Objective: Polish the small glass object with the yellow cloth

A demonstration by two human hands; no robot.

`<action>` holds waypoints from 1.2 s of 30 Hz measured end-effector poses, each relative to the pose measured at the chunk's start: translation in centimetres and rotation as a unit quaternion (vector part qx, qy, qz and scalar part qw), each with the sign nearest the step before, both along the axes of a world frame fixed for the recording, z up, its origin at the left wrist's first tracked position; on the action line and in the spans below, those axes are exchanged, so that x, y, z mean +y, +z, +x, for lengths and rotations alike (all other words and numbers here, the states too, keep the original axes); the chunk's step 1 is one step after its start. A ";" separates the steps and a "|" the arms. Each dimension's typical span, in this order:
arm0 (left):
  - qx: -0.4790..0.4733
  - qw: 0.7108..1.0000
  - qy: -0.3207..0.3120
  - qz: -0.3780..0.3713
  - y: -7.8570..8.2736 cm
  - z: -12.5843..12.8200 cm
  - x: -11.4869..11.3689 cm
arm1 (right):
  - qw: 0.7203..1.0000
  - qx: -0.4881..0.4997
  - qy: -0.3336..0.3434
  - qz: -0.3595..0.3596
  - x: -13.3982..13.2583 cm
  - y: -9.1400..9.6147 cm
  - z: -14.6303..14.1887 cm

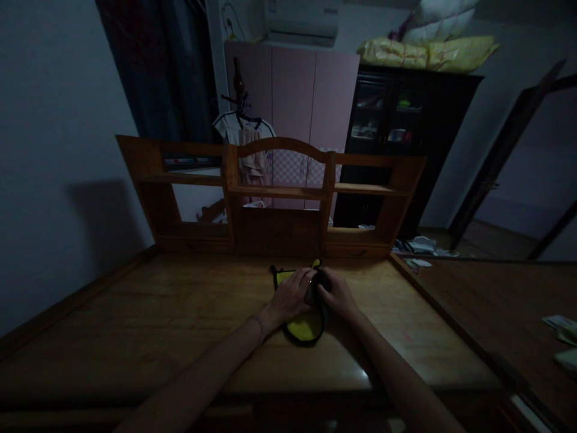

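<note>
On the wooden desk (193, 313) lies a soft yellow-green pouch with black trim (305, 328), partly covered by my hands. My left hand (290, 296) curls over its middle from the left, fingers bent and gripping. From the right, my right hand (338, 294) pinches the black edge near the top, its fingertips close to those of the left. Between the two hands shows a small dark greyish part (311, 293) that I cannot make out in the dim light. A yellow tip and a black strap end stick out beyond my fingers.
A wooden shelf unit (279, 192) rises along the desk's back edge. The desk has a raised wooden rim (433, 300) on its right. Papers (561, 328) lie on the brown surface further right. Behind are pink wardrobes (293, 90) and a black cabinet (387, 114).
</note>
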State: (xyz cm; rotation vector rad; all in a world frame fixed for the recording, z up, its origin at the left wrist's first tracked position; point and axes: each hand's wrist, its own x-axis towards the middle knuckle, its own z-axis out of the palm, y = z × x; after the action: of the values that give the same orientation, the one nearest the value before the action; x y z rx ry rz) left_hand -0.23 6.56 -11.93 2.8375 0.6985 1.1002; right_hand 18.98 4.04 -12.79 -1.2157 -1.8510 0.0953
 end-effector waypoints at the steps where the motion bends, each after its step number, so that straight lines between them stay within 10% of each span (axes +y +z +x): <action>1: 0.007 1.000 -0.001 0.002 0.0 0.0 -0.1 | 1.000 0.000 0.005 -0.002 -0.1 0.0 0.0; 13: 0.035 0.997 0.040 0.047 0.0 -0.1 -0.2 | 0.996 0.029 0.025 -0.086 1.5 -2.0 0.6; 36: 0.007 0.995 0.035 0.095 -0.4 -0.3 -0.1 | 0.973 0.144 0.094 -0.157 0.3 -0.1 -0.7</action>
State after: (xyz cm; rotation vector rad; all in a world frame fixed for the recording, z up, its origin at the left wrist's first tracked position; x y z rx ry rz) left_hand -0.49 6.44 -12.32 3.0020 0.7372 1.2191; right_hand 18.32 4.36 -12.91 -1.1612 -1.7294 0.6577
